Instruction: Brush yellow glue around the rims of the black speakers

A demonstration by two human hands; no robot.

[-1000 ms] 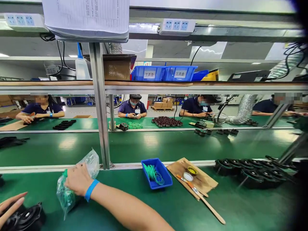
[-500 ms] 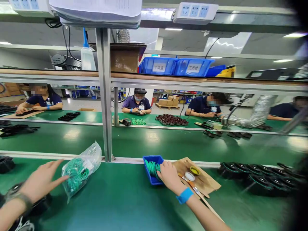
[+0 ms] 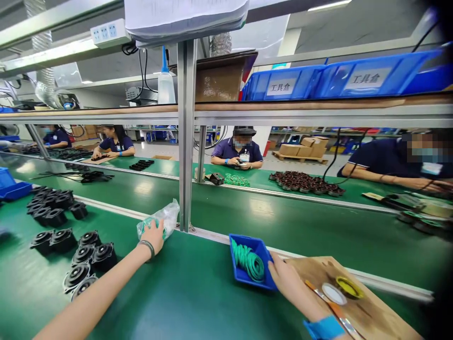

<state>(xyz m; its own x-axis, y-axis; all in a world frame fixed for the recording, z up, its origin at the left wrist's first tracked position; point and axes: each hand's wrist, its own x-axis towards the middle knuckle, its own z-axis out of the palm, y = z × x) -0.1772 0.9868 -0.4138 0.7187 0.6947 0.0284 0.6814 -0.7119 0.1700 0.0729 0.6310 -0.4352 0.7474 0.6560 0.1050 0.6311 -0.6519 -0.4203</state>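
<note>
My left hand (image 3: pixel 155 236) is on a clear plastic bag (image 3: pixel 171 215) of green rings beside the metal post, its fingers curled over the bag and covering part of it. At the right side of a small blue bin (image 3: pixel 236 269), my right hand (image 3: pixel 285 277) grips the rim; its fingertips are partly hidden behind the wall. Coiled green rings (image 3: pixel 253 264) lie inside the bin. A blue band circles my right wrist.
Black round housings (image 3: pixel 83 255) stand to the left. Brown cardboard (image 3: pixel 382 314) at right carries a brush (image 3: pixel 334 307), a white lid (image 3: pixel 333 293) and a yellow-rimmed tin (image 3: pixel 349 287). The post (image 3: pixel 187 141) rises from the table's back edge. Several co-workers sit across.
My view has swung left. My left hand has come onto the bag, which now lies nearer the post. My right hand has moved from the green rings to the bin's right rim.
</note>
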